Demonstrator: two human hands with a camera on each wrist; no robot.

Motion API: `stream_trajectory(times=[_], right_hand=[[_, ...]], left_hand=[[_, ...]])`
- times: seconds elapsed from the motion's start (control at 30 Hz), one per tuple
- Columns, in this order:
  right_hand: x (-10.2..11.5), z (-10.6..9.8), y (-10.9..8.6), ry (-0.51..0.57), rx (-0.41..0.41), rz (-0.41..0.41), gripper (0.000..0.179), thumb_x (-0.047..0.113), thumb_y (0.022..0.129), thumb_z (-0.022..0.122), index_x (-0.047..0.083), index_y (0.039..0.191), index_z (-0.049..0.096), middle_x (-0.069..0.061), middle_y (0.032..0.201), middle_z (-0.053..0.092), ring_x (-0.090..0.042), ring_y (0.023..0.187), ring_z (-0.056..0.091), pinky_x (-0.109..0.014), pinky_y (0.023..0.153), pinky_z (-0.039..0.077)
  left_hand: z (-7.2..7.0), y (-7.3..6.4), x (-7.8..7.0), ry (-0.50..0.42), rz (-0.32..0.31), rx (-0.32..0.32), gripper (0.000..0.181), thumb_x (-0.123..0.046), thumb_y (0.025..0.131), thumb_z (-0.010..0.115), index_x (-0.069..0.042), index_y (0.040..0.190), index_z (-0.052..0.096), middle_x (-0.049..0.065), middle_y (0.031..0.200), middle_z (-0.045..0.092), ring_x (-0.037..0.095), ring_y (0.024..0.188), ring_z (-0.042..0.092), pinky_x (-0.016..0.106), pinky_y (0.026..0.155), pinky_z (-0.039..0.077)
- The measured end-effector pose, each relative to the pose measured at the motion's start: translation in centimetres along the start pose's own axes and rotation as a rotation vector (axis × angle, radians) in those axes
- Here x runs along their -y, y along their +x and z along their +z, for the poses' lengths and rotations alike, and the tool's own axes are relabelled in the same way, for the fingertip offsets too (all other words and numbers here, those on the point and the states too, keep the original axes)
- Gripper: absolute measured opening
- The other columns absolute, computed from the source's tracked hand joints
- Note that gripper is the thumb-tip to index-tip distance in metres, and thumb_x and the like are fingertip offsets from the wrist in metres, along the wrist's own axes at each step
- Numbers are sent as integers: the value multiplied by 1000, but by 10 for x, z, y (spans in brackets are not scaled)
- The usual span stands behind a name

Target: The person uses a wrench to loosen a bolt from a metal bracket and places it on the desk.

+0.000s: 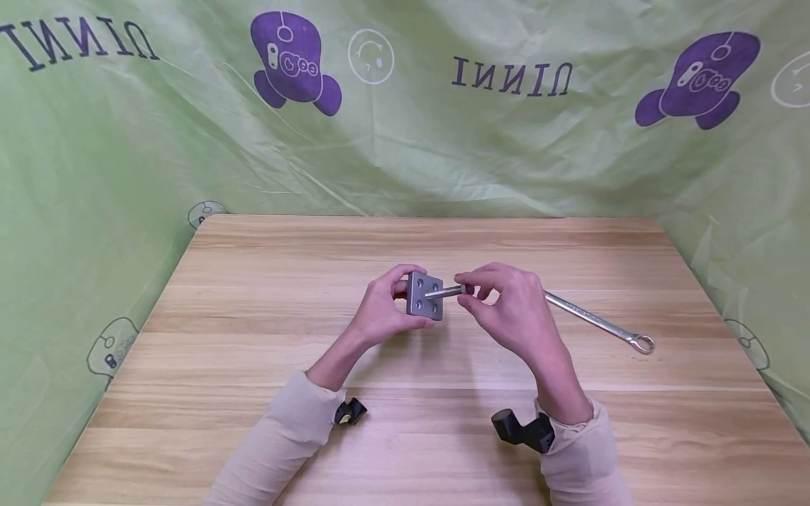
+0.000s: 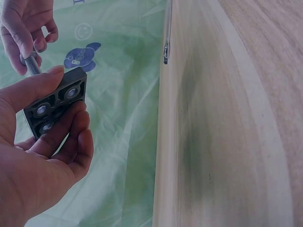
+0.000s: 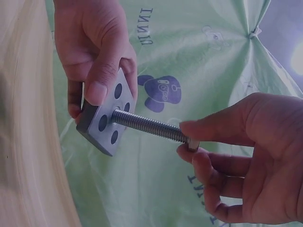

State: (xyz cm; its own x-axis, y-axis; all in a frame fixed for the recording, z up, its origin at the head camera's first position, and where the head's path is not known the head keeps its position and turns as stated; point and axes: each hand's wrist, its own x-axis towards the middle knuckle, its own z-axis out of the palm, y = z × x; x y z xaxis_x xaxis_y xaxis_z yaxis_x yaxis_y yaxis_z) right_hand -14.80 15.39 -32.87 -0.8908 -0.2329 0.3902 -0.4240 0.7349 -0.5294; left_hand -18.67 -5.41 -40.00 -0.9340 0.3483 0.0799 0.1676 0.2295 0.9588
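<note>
My left hand (image 1: 386,309) holds a small grey square plate (image 1: 420,294) by its edges, above the wooden table. The plate has several round holes near its corners; its ribbed back shows in the left wrist view. A long threaded bolt (image 3: 149,126) stands out from the middle of the plate's face, its far end at the plate centre. With thumb and fingers my right hand (image 1: 515,302) pinches the bolt at its hex head (image 3: 193,144). Whether the bolt's tip is inside the plate or only touching it, I cannot tell.
A metal wrench (image 1: 595,320) lies on the wooden table (image 1: 285,295) to the right, its ring end toward the near right and its other end hidden behind my right hand. Green printed cloth (image 1: 405,154) hangs behind and beside the table.
</note>
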Motion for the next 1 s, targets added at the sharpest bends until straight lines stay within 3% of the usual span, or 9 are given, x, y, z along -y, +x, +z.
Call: stream_trajectory(times=[0.2,0.47,0.67,0.83,1.0], right_hand=[[2,1,0,6,-5,-28,24,-4,77,78,8,98,80,-8,94,78,-18,72,67,-23,60,41],[0,-1,-1,6,48,-16,33,9,79,83,7,111,76,-7,97,77,-19,79,67,-26,63,43],[2,-3,2,20,123,126,41,31,86,79,7,118,71,-7,93,76,-20,81,69,-29,65,47],[4,-1,3,-12,147,250,35,41,93,69,9,105,76,-4,77,73,-17,66,59,-29,61,43],[5,2,2,-49,131,265,33,41,91,71,9,94,79,-2,71,73,-14,61,56,-28,58,41]], left_hand=[[0,-1,-1,-5,13,-7,74,4,64,88,-7,130,56,21,109,75,24,97,74,35,97,48],[0,-1,0,11,18,-13,74,3,64,88,-6,130,56,20,109,76,23,97,73,38,99,47],[-1,-2,-1,18,17,-18,74,3,64,88,-7,130,56,19,110,76,23,98,73,41,101,46],[-1,-1,-1,31,22,-17,73,2,65,88,-3,130,55,20,108,76,23,97,73,40,99,48],[0,-1,-2,36,10,-7,76,3,64,88,-3,132,54,19,109,76,26,99,74,43,102,46]])
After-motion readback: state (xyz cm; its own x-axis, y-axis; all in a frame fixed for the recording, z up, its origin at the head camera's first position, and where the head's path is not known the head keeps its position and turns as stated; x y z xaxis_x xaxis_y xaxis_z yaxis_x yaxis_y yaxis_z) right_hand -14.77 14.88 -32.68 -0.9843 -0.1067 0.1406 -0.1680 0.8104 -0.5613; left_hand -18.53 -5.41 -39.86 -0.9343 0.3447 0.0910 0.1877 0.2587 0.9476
